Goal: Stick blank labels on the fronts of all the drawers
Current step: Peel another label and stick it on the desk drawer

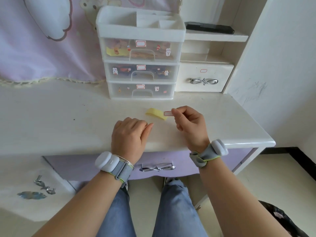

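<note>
A clear plastic drawer unit point(142, 69) stands at the back of the desk, its three drawers each bearing a red-bordered blank label, the top one point(141, 43). The white desk drawer point(204, 77) to its right carries a small label point(203, 71) too. My right hand point(188, 124) pinches one blank label point(168, 113) between thumb and forefinger, just above the curled yellow backing sheet point(156, 114) lying on the desk. My left hand point(130, 135) rests on the desktop, fingers loosely curled and holding nothing. A purple drawer point(153, 163) with a silver handle sits under the desk edge.
The white desktop point(68, 120) ends at a rounded front edge near my wrists. A black flat object point(209, 28) lies on the shelf at the right. A pink cloth point(42, 40) hangs at the back left. My knees are under the desk.
</note>
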The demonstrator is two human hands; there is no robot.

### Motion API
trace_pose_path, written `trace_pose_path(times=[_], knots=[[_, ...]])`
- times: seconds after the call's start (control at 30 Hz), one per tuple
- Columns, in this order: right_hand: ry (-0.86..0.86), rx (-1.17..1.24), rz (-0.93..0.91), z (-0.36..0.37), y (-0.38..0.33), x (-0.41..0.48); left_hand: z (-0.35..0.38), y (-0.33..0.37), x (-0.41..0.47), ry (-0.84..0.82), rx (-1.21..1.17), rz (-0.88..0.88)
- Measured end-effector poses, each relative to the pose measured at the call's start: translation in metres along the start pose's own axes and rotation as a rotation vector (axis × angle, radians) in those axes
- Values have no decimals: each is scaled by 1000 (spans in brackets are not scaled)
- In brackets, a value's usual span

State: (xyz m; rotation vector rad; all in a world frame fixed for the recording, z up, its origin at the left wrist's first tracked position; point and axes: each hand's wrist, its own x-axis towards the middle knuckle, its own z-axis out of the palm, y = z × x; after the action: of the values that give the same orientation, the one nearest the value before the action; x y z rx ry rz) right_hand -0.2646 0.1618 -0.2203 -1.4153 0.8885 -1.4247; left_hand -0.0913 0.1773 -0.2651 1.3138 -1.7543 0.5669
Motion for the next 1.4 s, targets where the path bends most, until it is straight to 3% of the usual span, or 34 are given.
trace_pose_path(times=[0.13,0.27,0.37,0.8,1.03,1.4], knots=[[-25,111,-21,-7,6,-45,-3,3,-45,-22,48,82],[-41,-61,26,-2,32,-87,0,0,-82,-51,111,79],[41,-201,87,2,61,-100,10,2,-91,-12,163,32],[185,-347,24,17,87,-89,30,-2,-91,125,255,64],[233,-420,-21,18,92,-89,35,7,-84,197,252,-14],[324,-626,-125,24,96,-90,32,13,-83,170,220,-61]])
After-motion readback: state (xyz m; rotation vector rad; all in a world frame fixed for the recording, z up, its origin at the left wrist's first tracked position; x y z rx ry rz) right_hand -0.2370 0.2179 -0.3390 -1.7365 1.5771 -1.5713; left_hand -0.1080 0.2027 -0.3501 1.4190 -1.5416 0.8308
